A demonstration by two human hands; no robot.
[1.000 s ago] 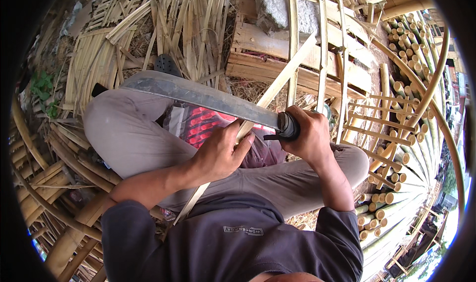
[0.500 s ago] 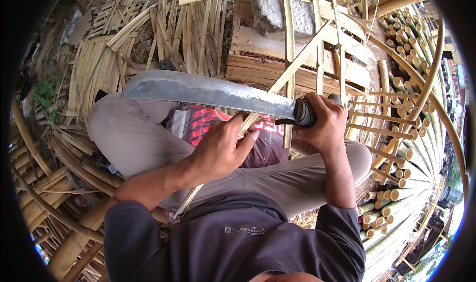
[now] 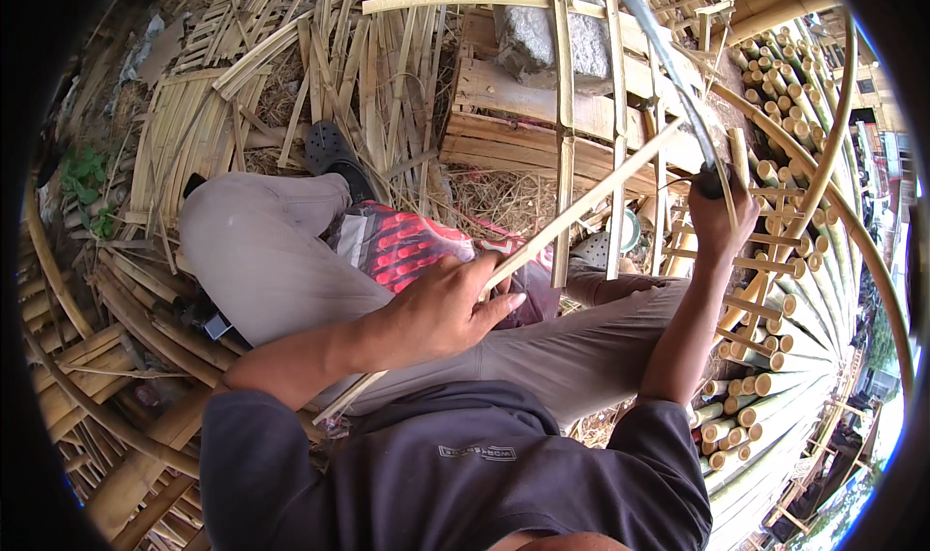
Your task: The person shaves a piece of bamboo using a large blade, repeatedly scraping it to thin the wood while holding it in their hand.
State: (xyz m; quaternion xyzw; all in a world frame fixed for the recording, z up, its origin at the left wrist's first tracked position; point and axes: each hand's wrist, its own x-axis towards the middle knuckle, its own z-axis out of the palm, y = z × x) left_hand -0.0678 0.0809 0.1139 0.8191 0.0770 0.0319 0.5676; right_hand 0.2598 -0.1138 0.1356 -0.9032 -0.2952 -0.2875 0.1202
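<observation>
My left hand (image 3: 455,304) is closed around a thin bamboo strip (image 3: 586,200). The strip slants across my lap, its far end up to the right and its other end below my left forearm. Over on the right, my right hand (image 3: 722,212) grips the dark handle of a machete (image 3: 662,52). Its blade is seen nearly edge-on and points away from me, past the strip's far end. A red, white and dark printed sack (image 3: 402,246) lies across my lap under the left hand.
Upright bamboo slats (image 3: 565,135) stand just ahead, before a wooden crate (image 3: 523,125) carrying a grey stone block (image 3: 557,38). Split bamboo strips (image 3: 373,96) cover the ground at far left. Stacked bamboo poles (image 3: 760,396) fill the right side.
The machete has swung from lying across the strip to the far right, blade now pointing away. My right hand moved right with it. The left hand still holds the strip, slightly lower.
</observation>
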